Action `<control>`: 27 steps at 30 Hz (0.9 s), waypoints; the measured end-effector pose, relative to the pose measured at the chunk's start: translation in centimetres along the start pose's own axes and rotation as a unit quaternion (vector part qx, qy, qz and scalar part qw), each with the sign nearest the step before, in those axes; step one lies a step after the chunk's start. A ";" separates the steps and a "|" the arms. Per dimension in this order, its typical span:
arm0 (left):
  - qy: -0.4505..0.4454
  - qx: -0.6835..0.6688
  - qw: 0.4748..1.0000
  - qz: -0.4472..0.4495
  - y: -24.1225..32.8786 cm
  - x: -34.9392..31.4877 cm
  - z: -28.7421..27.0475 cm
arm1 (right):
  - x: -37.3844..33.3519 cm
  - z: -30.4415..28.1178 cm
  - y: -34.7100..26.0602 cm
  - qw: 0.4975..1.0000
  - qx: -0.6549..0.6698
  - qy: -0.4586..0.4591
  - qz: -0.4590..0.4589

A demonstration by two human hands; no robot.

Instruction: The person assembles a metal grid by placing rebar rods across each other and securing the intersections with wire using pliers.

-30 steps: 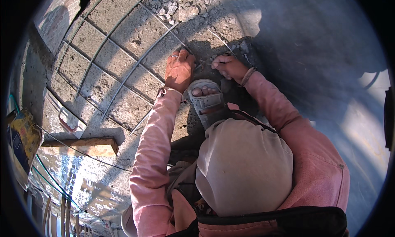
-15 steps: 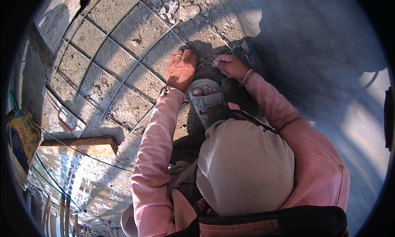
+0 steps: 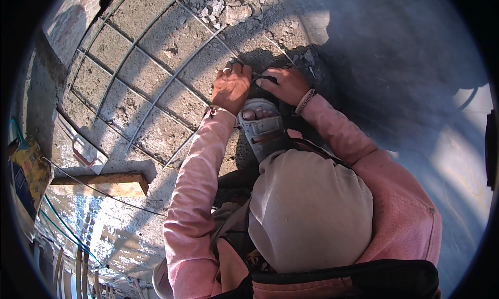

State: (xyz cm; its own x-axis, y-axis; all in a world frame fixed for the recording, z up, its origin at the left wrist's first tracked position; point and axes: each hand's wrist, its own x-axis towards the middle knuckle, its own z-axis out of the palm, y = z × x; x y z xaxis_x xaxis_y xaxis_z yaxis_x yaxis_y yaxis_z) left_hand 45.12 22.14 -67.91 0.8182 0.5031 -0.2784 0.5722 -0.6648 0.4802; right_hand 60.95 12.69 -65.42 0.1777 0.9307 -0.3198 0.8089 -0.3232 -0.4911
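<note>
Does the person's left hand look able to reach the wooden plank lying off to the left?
Probably not without shifting: the left hand rests on the rebar grid ahead, while the wooden plank lies back beside the elbow. Nothing blocks the way.

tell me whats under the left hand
The left hand presses on the steel bar grid laid over rough concrete. Its palm covers the bars right beneath, so any crossing or tie there is hidden.
</note>
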 end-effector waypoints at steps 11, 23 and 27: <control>0.105 -0.250 0.950 -0.155 0.5 0.2 1.3 | 1.1 0.4 -0.3 0.998 0.035 -0.001 0.047; 0.248 -0.282 0.911 -0.172 3.7 -0.9 2.9 | 1.7 0.1 -1.3 0.992 0.062 -0.062 0.090; 0.276 -0.334 0.895 -0.106 3.5 -1.4 2.9 | 1.6 0.4 -0.7 0.996 -0.021 -0.017 0.080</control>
State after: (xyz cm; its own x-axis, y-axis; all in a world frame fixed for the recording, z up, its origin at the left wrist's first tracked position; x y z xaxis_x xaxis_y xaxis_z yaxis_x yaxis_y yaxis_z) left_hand 46.11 17.51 -68.23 0.4377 0.8973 -0.0575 0.3982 -0.1361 0.9071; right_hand 60.43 14.32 -65.87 0.2869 0.8614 -0.4192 0.7949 -0.4583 -0.3976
